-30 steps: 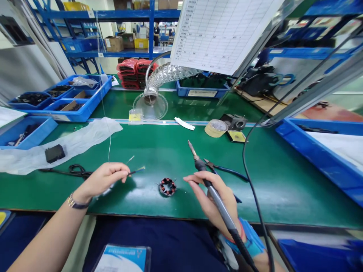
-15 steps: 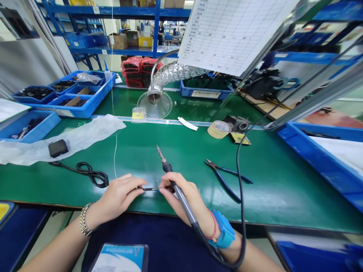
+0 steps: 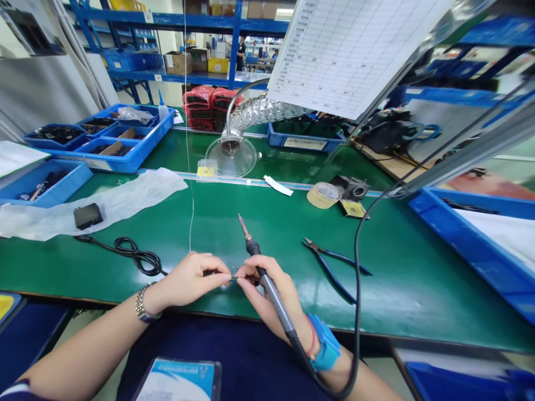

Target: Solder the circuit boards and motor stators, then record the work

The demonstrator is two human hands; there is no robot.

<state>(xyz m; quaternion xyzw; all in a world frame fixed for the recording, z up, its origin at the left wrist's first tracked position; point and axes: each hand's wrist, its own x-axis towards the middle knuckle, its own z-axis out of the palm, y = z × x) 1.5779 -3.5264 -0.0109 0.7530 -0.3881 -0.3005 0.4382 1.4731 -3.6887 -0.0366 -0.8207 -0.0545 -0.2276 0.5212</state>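
Thumb and forefinger of my left hand point(image 3: 194, 281) are closed in a pinch on a thin wire point(image 3: 234, 278), just left of my right fingertips. My right hand point(image 3: 273, 284) holds a soldering iron point(image 3: 273, 301), its tip pointing up and away from me. The right thumb and finger also meet at the wire's other side, so only a short piece shows between the hands. A thin strand of solder wire point(image 3: 191, 217) hangs from above and runs down behind my left hand. A black cable point(image 3: 137, 255) lies looped left of it, near a small black box point(image 3: 87, 216).
Diagonal cutters point(image 3: 321, 253) lie right of the iron, whose cord point(image 3: 357, 289) loops past them. A tape roll point(image 3: 324, 195) sits farther back. A clear fume hood point(image 3: 232, 159) stands at the back middle. Blue parts bins point(image 3: 137, 159) line the left; another blue bin point(image 3: 463, 239) is right.
My left hand has slid right along the wire, closing the gap to my right fingertips. My right hand keeps the soldering iron in much the same pose. The view has shifted slightly.
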